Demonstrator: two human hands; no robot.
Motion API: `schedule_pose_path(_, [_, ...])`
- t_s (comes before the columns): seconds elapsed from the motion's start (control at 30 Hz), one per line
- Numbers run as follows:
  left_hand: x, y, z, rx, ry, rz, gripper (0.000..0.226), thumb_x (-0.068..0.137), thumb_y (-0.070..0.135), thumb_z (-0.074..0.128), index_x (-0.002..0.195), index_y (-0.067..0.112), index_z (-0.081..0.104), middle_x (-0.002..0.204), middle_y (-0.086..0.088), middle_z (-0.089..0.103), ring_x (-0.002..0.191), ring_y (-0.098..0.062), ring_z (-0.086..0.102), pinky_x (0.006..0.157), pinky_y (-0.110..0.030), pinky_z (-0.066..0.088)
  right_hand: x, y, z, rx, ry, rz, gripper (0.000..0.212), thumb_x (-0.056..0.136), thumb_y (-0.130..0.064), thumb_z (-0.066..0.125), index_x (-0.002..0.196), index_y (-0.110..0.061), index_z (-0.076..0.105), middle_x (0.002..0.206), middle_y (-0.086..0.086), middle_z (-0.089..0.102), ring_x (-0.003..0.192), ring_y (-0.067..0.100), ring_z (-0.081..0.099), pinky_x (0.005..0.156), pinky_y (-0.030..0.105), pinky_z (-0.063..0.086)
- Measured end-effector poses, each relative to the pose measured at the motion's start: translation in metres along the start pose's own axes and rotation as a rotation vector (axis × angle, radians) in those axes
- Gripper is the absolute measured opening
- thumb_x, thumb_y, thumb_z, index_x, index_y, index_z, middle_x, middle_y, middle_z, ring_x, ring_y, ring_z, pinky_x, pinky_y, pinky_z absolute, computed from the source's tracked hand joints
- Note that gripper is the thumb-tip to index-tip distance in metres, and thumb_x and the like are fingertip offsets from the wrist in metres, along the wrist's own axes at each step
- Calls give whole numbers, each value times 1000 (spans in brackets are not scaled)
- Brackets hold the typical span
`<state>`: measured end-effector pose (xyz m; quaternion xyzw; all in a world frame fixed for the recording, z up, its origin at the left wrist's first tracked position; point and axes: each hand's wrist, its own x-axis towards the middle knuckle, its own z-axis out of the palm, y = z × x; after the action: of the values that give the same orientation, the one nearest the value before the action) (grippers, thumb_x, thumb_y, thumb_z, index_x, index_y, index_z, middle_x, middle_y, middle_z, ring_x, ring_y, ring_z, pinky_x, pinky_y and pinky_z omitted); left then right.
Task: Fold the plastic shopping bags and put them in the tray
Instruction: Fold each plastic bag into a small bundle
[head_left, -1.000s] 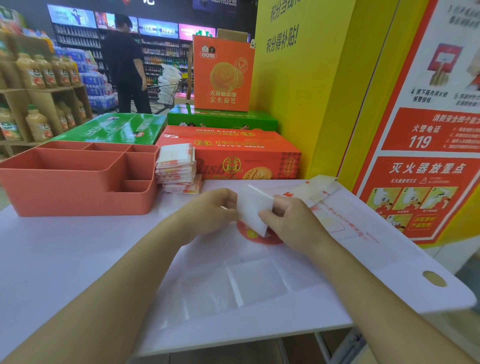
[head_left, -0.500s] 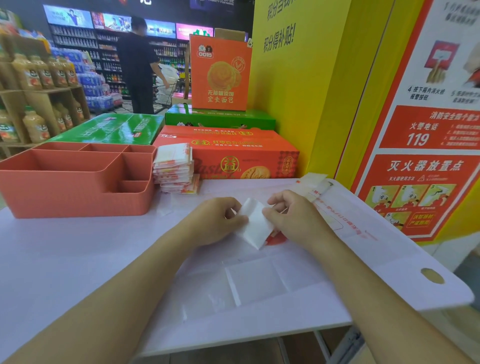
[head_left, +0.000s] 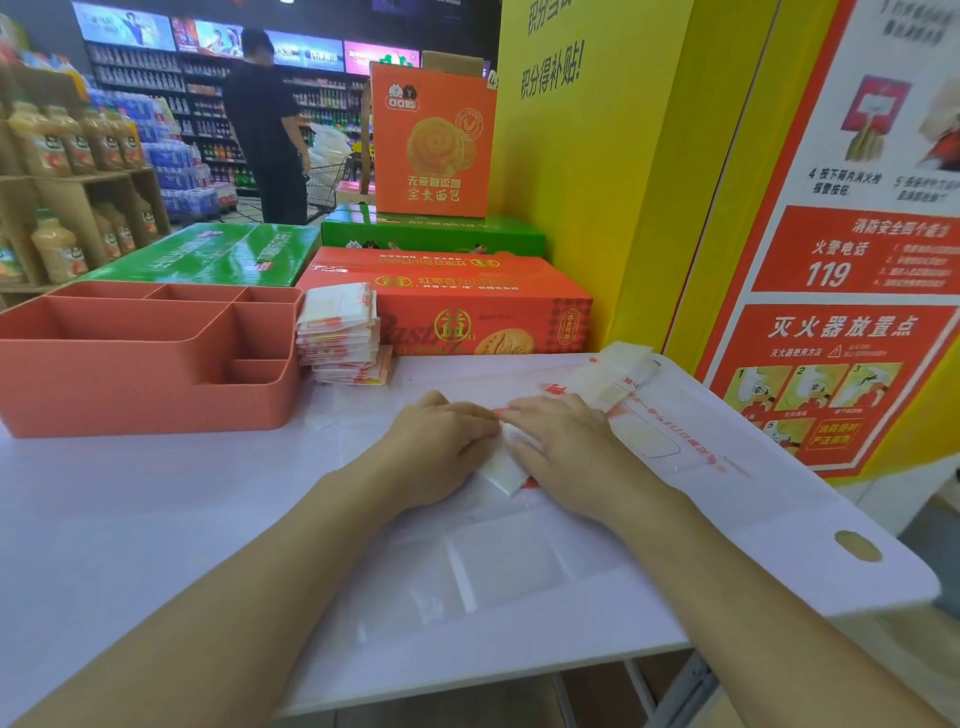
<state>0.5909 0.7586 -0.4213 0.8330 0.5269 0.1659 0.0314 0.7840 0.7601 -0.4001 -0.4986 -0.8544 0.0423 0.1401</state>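
Right of the tray (head_left: 145, 395) and a little nearer the person, a small folded bag (head_left: 503, 470) lies on the table (head_left: 156, 519) under both hands. The left hand (head_left: 441, 447) covers its left part and the right hand (head_left: 566, 447) its right part, both palm down. The left fingers (head_left: 467, 415) lie close together, slightly bent, pressing on the bag. The right fingers (head_left: 535, 410) are straight and held together, pressing flat, and their tips meet the left fingertips over the bag's far edge. Neither hand pinches anything that I can see.

Only a narrow strip of the bag shows in the gap between the hands, ending in a corner on the near side. It is white and thin, and looks layered at that edge. A bit of red shows by the fingertips and beside the near corner; I cannot tell whose print it is.

Under the bag a flat bag (head_left: 675, 441), pale with red lettering, is spread on the table farther right of the tray.

Just beside the tray's right wall stands a stack (head_left: 340, 332) of folded bags, white with red and yellow print; I cannot tell whether it touches the wall. The tray is salmon-coloured and split into several compartments
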Motion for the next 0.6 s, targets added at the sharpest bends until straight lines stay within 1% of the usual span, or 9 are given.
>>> schedule_pose_path(0.07, [-1,2,0,80,-69,-26,46,101,52,24,141,47,48,150,36,34,115,-18,42,93,-39,33,-1,-5,3,-62,-163,4,58,107,-51,29,160,-27,25,168,-10,19,154,20,12,122,46,13])
schedule_pose_path(0.1, [-2,3,-2,114,-109,-55,44,104,49,25,146,50,38,152,40,24,118,-16,37,90,-37,28,-2,-6,5,-83,-234,20,66,106,-56,22,162,-23,15,170,-10,7,157,19,1,124,48,6])
schedule_pose_path(0.17, [-5,6,-6,149,-158,-93,46,106,50,22,151,52,26,155,40,13,128,-15,31,91,-38,23,-5,-6,8,-127,-315,46,74,104,-61,14,163,-20,1,170,-8,-9,156,18,-14,125,51,-4])
schedule_pose_path(0.23, [-5,5,-7,155,-199,-123,48,105,51,17,153,50,20,158,38,9,138,-16,26,99,-41,23,-5,-6,9,-161,-336,59,75,103,-61,11,162,-18,-5,169,-6,-17,154,17,-20,125,51,-7])
schedule_pose_path(0.33, [-4,6,-8,163,-256,-143,50,105,51,14,156,49,12,160,36,3,146,-17,18,108,-43,19,-6,-7,11,-171,-353,68,75,104,-61,10,162,-18,-7,168,-5,-20,154,16,-22,125,50,-9])
schedule_pose_path(0.4, [-5,7,-8,164,-245,-131,50,106,51,14,155,49,11,159,37,2,146,-18,18,109,-44,18,-7,-6,12,-158,-323,70,75,103,-62,12,163,-19,-2,169,-5,-15,155,18,-19,125,50,-7])
schedule_pose_path(0.47, [-7,7,-8,147,-223,-112,48,106,50,16,154,51,15,158,39,3,145,-16,18,109,-43,18,-8,-4,11,-158,-187,47,76,99,-68,18,160,-22,20,170,-1,5,156,24,-3,125,49,3])
schedule_pose_path(0.53, [-9,5,-9,107,-200,-101,44,106,48,21,150,51,27,157,38,12,143,-15,20,108,-43,17,-9,-5,6,-182,9,-19,78,87,-80,24,142,-29,48,152,-3,36,143,23,24,118,45,21])
schedule_pose_path(0.6, [-9,1,-12,64,-169,-109,40,105,47,28,144,47,40,155,35,24,142,-16,22,108,-44,18,-10,-6,2,-142,24,-72,77,77,-86,29,128,-33,55,125,-11,42,124,16,33,109,40,30])
